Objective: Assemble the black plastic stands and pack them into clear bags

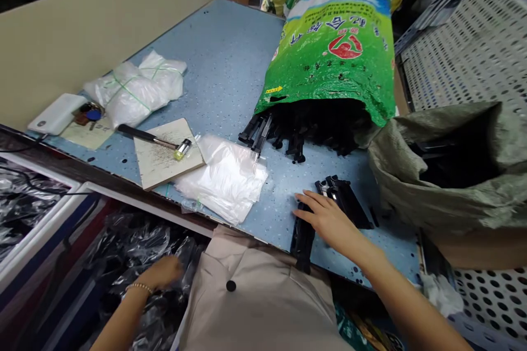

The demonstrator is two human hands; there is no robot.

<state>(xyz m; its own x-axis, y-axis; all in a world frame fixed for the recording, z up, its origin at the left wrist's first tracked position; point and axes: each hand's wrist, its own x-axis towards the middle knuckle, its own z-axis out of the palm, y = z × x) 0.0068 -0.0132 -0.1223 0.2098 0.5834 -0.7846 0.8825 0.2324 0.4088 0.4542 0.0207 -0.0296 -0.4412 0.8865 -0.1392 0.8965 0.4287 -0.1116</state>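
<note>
The right hand, at lower right of the frame, lies open with its fingers spread, resting on long black plastic parts at the near edge of the blue speckled worktop. The left hand, blurred at lower left, is over crumpled plastic sheeting below the worktop; whether it holds any cannot be told. Most of the black parts sit heaped in the mouth of a green woven sack, with a few lying just in front of it. More show inside a grey-green sack at right. Folded clear plastic bags lie near the centre.
</note>
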